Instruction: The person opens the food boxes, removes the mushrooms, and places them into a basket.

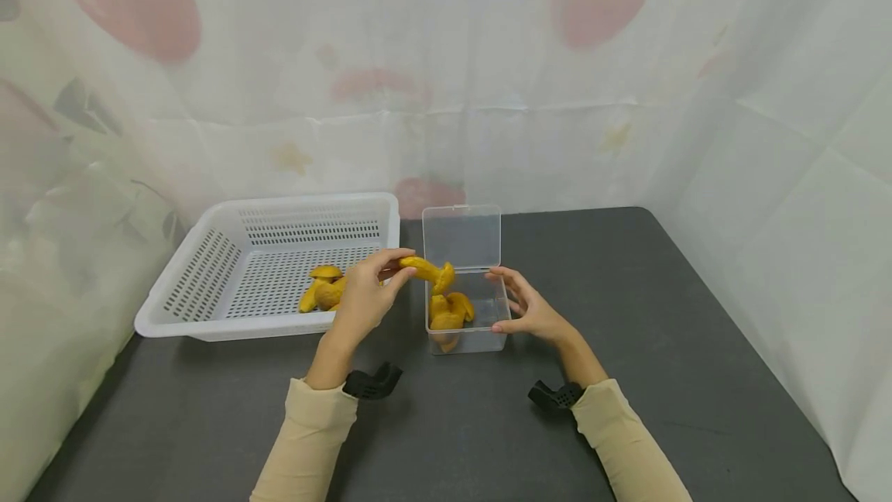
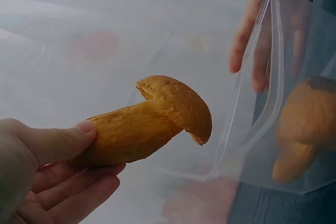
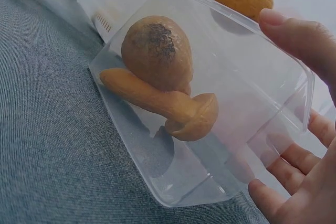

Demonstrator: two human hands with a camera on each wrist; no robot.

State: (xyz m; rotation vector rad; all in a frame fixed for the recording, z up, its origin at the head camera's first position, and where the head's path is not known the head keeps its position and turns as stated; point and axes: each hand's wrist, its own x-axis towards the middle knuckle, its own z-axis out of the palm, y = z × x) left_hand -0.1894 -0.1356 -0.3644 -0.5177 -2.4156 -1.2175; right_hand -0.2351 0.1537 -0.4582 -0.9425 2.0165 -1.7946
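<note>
On the dark desk [image 1: 669,316], before a pale printed curtain [image 1: 502,22]: one white perforated basket [image 1: 209,328], at left; one clear plastic box [image 1: 488,341], just beside it at right, lid [image 1: 461,237] raised at the far side. Held item: one yellow-brown mushroom [image 1: 427,269], pinched by the stem between thumb and fingers of the left hand [image 1: 368,291], cap towards the box and, in the head view, over its left part. Right hand [image 1: 531,314]: clasped on the box at its right end, thumb at the near corner, fingers along the far part. Hands: apart from each other. Box contents: two mushrooms [image 1: 449,310], at the left, one of them bearing a dark patch [image 3: 163,40]. Basket contents: several mushrooms [image 1: 329,295], grouped towards the near right, partly hidden by the left hand, count uncertain. Also: two beige sleeves [image 1: 317,417], a black device [image 1: 372,383] at each wrist
</note>
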